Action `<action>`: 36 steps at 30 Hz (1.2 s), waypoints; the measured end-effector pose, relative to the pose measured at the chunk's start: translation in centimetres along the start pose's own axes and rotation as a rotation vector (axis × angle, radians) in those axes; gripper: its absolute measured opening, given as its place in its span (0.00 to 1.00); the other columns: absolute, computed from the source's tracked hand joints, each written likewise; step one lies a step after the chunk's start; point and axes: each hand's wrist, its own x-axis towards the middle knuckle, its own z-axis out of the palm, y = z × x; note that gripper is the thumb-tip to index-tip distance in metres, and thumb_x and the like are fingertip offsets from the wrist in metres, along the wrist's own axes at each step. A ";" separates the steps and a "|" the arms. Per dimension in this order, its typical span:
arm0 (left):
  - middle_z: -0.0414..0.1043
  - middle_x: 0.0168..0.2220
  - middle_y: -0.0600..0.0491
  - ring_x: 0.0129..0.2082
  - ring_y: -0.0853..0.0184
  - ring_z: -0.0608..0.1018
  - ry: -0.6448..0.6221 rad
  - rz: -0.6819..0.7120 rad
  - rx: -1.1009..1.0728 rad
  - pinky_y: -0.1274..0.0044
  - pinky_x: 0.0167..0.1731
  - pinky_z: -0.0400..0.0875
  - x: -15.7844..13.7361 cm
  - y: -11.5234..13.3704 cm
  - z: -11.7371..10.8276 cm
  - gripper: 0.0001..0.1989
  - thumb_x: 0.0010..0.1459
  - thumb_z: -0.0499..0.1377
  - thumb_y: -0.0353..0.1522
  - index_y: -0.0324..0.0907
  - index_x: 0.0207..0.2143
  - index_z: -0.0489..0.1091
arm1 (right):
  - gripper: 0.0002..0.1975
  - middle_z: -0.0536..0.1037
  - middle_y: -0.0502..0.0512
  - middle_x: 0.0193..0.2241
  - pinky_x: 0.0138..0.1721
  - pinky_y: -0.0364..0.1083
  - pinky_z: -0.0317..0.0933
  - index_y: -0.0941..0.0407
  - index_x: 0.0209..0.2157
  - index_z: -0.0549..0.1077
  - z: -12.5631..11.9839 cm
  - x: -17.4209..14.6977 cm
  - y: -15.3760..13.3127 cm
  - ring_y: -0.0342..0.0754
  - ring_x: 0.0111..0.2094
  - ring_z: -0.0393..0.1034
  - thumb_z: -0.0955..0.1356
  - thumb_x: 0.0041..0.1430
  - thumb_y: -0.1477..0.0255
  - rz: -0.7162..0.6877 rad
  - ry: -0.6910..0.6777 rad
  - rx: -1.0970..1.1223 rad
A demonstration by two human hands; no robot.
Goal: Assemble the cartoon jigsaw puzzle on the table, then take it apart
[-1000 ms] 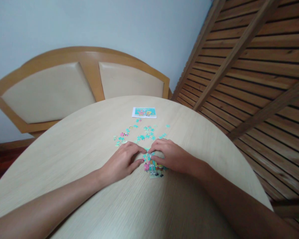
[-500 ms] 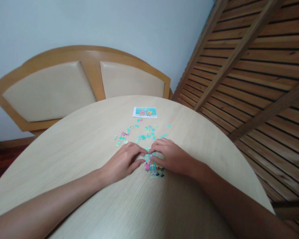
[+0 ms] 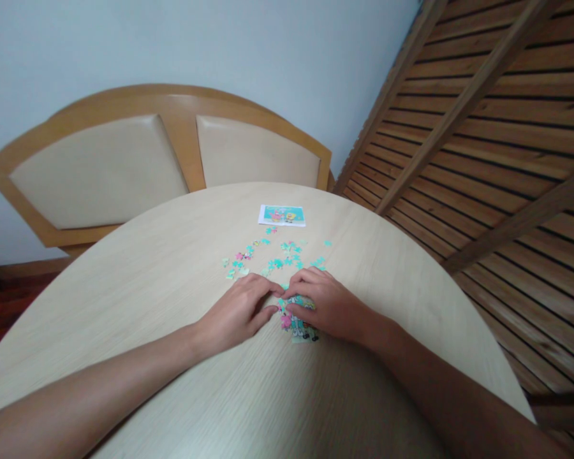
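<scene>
One flat multicoloured jigsaw (image 3: 296, 327), printed feet (image 3: 314, 338) our way, right hand (image 3: 324, 298) hiding its long axis! Grips, left hand (image 3: 246, 301) included: can't tell.

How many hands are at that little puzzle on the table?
2: the left hand is at the upper left edge of the partly joined puzzle, and the right hand partly covers its upper right. No other hand shows.

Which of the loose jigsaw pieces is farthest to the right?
The small, flat teal jigsaw piece lying by itself, nearer you and right of the rectangular white-edged picture sheet; all other visible loose pieces lie farther left.
</scene>
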 end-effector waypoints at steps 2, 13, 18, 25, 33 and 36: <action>0.76 0.46 0.49 0.48 0.58 0.76 0.001 -0.005 0.000 0.63 0.50 0.70 0.0 0.1 0.0 0.11 0.64 0.59 0.31 0.45 0.49 0.69 | 0.07 0.76 0.55 0.41 0.47 0.51 0.59 0.53 0.43 0.79 0.0 0.0 0.0 0.51 0.44 0.68 0.70 0.64 0.69 -0.005 -0.006 0.004; 0.76 0.46 0.49 0.48 0.58 0.75 -0.010 -0.003 0.003 0.62 0.50 0.69 0.0 0.2 -0.1 0.12 0.65 0.60 0.37 0.46 0.50 0.69 | 0.06 0.78 0.54 0.39 0.49 0.51 0.60 0.54 0.41 0.78 -0.5 0.0 0.2 0.51 0.44 0.69 0.70 0.64 0.70 0.001 -0.031 0.042; 0.75 0.47 0.49 0.49 0.58 0.75 -0.037 -0.009 0.001 0.63 0.51 0.69 0.0 0.2 -0.1 0.12 0.65 0.61 0.35 0.46 0.50 0.69 | 0.05 0.78 0.55 0.40 0.49 0.51 0.60 0.55 0.40 0.78 -0.8 0.1 0.0 0.52 0.45 0.70 0.70 0.64 0.71 0.018 -0.057 0.036; 0.74 0.47 0.49 0.49 0.59 0.74 -0.040 0.004 -0.056 0.64 0.50 0.69 0.1 -0.2 0.1 0.11 0.65 0.61 0.34 0.46 0.49 0.68 | 0.05 0.77 0.55 0.40 0.48 0.51 0.60 0.55 0.40 0.77 -0.7 0.1 0.1 0.52 0.45 0.70 0.70 0.63 0.72 0.020 -0.058 0.021; 0.75 0.47 0.50 0.49 0.59 0.74 -0.020 0.005 -0.058 0.64 0.50 0.68 0.1 -0.2 -0.2 0.10 0.66 0.61 0.33 0.45 0.49 0.68 | 0.07 0.79 0.56 0.42 0.51 0.52 0.60 0.56 0.42 0.76 -0.8 0.0 0.0 0.52 0.46 0.70 0.71 0.62 0.70 0.017 -0.061 0.085; 0.75 0.46 0.50 0.48 0.60 0.75 -0.018 -0.007 -0.055 0.65 0.50 0.68 0.2 -0.2 -0.2 0.11 0.65 0.61 0.32 0.45 0.49 0.69 | 0.10 0.80 0.55 0.44 0.53 0.52 0.60 0.56 0.44 0.75 -1.0 -0.1 0.0 0.52 0.48 0.71 0.72 0.60 0.72 0.033 -0.072 0.140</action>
